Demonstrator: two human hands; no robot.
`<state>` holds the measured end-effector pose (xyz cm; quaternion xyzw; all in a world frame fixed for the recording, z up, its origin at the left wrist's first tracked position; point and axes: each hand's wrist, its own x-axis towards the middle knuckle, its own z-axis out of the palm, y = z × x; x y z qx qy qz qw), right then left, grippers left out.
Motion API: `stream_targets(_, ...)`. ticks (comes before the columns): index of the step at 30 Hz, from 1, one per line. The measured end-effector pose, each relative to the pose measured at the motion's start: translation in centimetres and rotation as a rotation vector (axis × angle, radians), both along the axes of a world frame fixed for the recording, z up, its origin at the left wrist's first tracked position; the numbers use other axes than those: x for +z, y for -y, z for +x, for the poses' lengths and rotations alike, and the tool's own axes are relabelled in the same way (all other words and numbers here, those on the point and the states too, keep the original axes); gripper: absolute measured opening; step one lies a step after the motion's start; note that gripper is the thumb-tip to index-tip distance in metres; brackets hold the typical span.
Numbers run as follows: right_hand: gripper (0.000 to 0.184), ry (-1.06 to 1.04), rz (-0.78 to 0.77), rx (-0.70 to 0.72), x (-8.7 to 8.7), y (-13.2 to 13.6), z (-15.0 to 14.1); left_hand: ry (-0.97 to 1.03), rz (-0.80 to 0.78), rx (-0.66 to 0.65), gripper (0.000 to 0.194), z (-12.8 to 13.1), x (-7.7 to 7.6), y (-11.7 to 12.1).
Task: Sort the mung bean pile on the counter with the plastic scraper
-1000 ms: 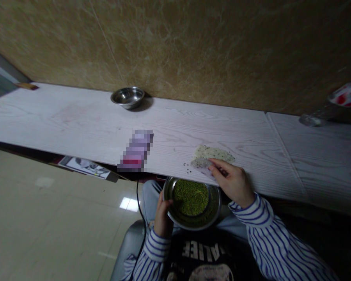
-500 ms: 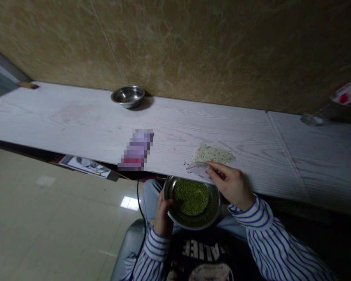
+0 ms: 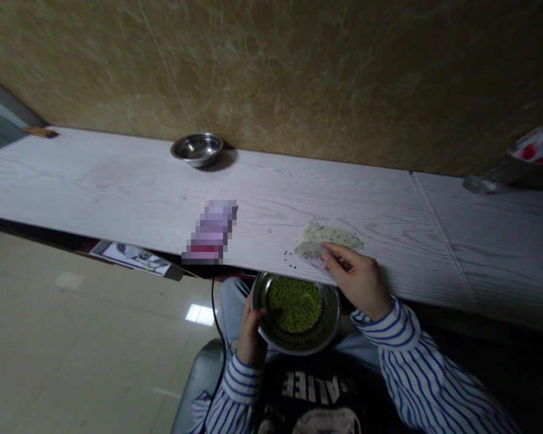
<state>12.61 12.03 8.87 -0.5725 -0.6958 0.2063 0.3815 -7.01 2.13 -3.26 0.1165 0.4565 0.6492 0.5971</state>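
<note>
Looks like an indoor room, home or small eatery, not possible to tell which; shown by a marble-patterned wall (image 3: 271, 78), a long narrow desk (image 3: 117, 193) along it, a shiny tiled floor (image 3: 117, 343), and a steel bowl (image 3: 329, 314) of green grains (image 3: 294, 303).

Green beans (image 3: 294, 304) lie in a metal bowl (image 3: 329, 319) near a translucent sheet (image 3: 311, 252).
</note>
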Motion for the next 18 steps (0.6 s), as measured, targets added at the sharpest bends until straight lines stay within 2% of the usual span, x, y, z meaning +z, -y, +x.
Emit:
stream_targets(6,0.029,0.009,-0.005,0.046,0.4,0.0,-0.9,-0.004,0.002,-0.016,0.051,-0.3,0.8,0.1)
stream_targets(14,0.029,0.035,0.017,0.037,0.5,-0.4,-1.6,-0.026,-0.014,0.016,0.050,-1.0,1.1,0.0)
stream_targets(18,0.029,0.029,0.011,0.069,0.5,-0.4,-1.9,-0.047,-0.027,0.043,0.053,-1.4,2.0,-0.1)
